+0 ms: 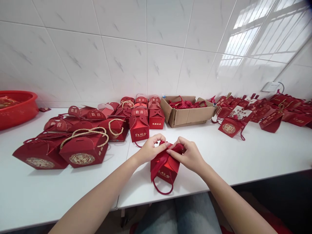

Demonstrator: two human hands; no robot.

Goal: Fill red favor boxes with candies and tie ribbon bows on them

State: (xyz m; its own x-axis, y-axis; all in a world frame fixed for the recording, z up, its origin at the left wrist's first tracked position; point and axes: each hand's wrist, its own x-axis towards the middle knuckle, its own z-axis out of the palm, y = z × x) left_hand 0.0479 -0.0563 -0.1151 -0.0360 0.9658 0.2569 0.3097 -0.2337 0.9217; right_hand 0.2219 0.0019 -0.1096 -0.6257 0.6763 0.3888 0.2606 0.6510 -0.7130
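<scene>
- where is the small red box [174, 167], and how is it held?
- it is stood on the white table [97, 191], near the front edge, between the left hand [149, 150] and the right hand [190, 154]. the dark red ribbon [156, 171] over its top is pinched by both, thumb against finger, with hardly any opening; the exact hold is partly hidden by the fingers.
- what could be spoiled from here?
- the ribbon could be left crooked or loose, it is judged, if it were pulled more from one side. the thin top flaps could be creased if they were pressed hard. the cord loop [163, 194], hung low in front, could be snagged by a wrist, and the box dragged towards the edge.
- and what can be counted?
- two hands, one box between them, one ribbon across it, one cord loop in front. one cardboard carton [192, 117] is seen behind, filled with red ribbons [185, 104] too tangled to be counted. one red basin [20, 115] is placed at the far left. two wide boxes [83, 152] are set foremost at the left; the other red boxes [271, 123] are too overlapped for a sure number.
</scene>
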